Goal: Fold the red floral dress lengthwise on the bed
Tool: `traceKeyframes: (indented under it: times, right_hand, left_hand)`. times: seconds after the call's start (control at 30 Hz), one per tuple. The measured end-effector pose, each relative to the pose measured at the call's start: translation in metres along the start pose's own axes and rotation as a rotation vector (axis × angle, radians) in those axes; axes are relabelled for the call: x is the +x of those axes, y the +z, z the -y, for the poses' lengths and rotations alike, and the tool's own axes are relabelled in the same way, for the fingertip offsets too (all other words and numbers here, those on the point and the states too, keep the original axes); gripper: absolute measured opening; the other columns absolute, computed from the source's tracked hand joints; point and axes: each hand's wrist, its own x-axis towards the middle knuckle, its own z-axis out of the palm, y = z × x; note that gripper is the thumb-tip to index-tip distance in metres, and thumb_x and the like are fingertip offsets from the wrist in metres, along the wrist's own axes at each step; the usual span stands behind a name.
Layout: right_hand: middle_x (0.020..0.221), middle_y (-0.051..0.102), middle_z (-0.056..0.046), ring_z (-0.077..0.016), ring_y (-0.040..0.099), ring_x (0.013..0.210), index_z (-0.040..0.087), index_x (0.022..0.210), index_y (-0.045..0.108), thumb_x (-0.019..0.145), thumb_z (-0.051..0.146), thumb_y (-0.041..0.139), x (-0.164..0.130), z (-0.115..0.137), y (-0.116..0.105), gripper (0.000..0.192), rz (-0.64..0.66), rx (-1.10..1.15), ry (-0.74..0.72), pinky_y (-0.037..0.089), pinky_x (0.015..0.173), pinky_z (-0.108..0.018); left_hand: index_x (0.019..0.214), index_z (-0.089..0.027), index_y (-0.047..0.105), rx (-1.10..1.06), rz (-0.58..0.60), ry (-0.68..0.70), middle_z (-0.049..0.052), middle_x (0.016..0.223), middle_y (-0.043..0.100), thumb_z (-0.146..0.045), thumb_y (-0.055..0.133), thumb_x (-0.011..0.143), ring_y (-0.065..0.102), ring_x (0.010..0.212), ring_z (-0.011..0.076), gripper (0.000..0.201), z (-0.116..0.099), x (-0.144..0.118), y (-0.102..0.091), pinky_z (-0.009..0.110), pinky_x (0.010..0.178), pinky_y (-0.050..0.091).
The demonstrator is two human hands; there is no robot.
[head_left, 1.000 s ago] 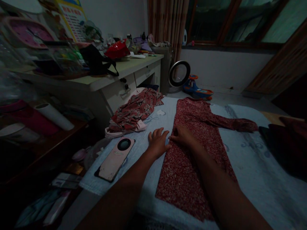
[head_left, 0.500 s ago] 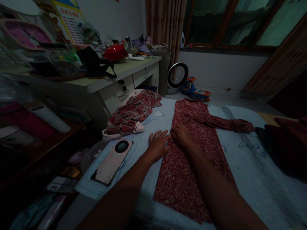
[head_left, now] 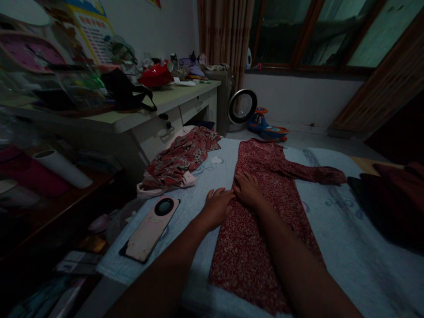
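Note:
A dark red, white-speckled long garment (head_left: pixel 261 247) lies folded lengthwise on a light blue bed cover (head_left: pixel 338 221), one sleeve stretched out to the right. My right hand (head_left: pixel 247 190) rests on it near the left edge, palm down with fingers extended. Beside that edge, my left hand (head_left: pixel 217 207) lies on the cover, its fingers loosely bent and the foremost reaching the cloth. Neither hand visibly grips anything. To the left of my hands is a pale pink phone (head_left: pixel 147 234), back side up, with a big round camera ring.
A crumpled red patterned garment (head_left: pixel 185 154) lies at the bed's far left. A cluttered desk (head_left: pixel 172 99) runs along the left wall. Dark folded clothes (head_left: pixel 387 203) sit at the right. A bladeless fan (head_left: pixel 243 106) and a blue-orange ride-on toy (head_left: pixel 266 128) stand beyond the bed.
My right hand's curled fingers have straightened and flattened on the cloth. My left hand's spread fingers have drawn closer together. The whole view has shifted slightly.

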Motion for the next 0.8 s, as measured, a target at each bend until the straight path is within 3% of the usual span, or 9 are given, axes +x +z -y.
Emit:
traceKeyframes:
  times: [0.13,0.23,0.33,0.47,0.6,0.73,0.8]
  right_hand:
    - [0.150,0.048,-0.011,-0.0312,0.036,0.139,0.018,0.139,0.053,0.090,0.032,0.054,0.001,-0.005,-0.004,0.050,-0.048,0.083,0.012,0.024,0.115,-0.050]
    - [0.137,0.059,-0.012,-0.0259,0.049,0.127,0.018,0.127,0.060,0.092,0.028,0.053,0.005,-0.010,-0.013,0.038,-0.048,0.148,-0.001,0.033,0.108,-0.041]
    - [0.122,0.066,-0.011,-0.0215,0.058,0.112,0.015,0.114,0.065,0.092,0.021,0.050,0.009,-0.014,-0.032,0.027,-0.013,0.169,-0.023,0.040,0.099,-0.031]
    - [0.122,0.067,-0.012,-0.0214,0.060,0.109,0.015,0.113,0.066,0.091,0.020,0.052,0.007,-0.031,-0.062,0.027,-0.002,0.142,-0.062,0.041,0.096,-0.029]
    - [0.125,0.066,-0.013,-0.0227,0.060,0.112,0.015,0.116,0.067,0.090,0.021,0.052,-0.008,-0.069,-0.079,0.030,-0.052,0.068,0.050,0.042,0.096,-0.030]
    - [0.106,0.072,-0.010,-0.0235,0.064,0.097,0.017,0.106,0.072,0.088,0.021,0.049,-0.026,-0.125,-0.085,0.029,-0.027,-0.034,0.202,0.046,0.087,-0.031]
    - [0.114,0.071,-0.010,-0.0247,0.063,0.104,0.019,0.115,0.070,0.086,0.018,0.050,-0.034,-0.152,-0.090,0.035,-0.096,-0.095,0.234,0.045,0.091,-0.032]
  left_hand:
    - [0.124,-0.033,0.059,0.007,0.012,0.007,0.001,0.138,0.060,-0.017,0.049,0.090,0.047,0.134,0.0256,0.039,-0.007,0.008,-0.012,0.057,0.117,0.023]
    - [0.114,-0.029,0.063,0.033,-0.040,0.012,0.003,0.123,0.068,-0.015,0.043,0.092,0.056,0.123,0.0232,0.032,-0.010,0.028,-0.018,0.054,0.116,0.024]
    - [0.122,-0.026,0.059,0.029,-0.153,0.047,0.005,0.130,0.064,-0.016,0.041,0.095,0.054,0.126,0.0213,0.034,-0.009,0.060,-0.016,0.046,0.114,0.031]
    - [0.134,-0.022,0.051,0.076,-0.177,0.064,0.009,0.147,0.052,-0.024,0.039,0.099,0.044,0.138,0.0223,0.037,-0.006,0.103,-0.004,0.043,0.114,0.033]
    - [0.142,-0.019,0.044,0.135,-0.158,0.031,0.011,0.156,0.040,-0.035,0.038,0.102,0.033,0.146,0.0246,0.044,-0.001,0.129,0.009,0.046,0.118,0.028]
    - [0.146,-0.019,0.041,0.178,-0.108,0.016,0.012,0.158,0.037,-0.045,0.037,0.102,0.032,0.147,0.0266,0.052,0.006,0.135,0.020,0.050,0.119,0.025]
    - [0.147,-0.021,0.041,0.195,-0.101,0.014,0.010,0.159,0.037,-0.048,0.037,0.101,0.031,0.148,0.0269,0.053,0.008,0.134,0.024,0.050,0.120,0.023]
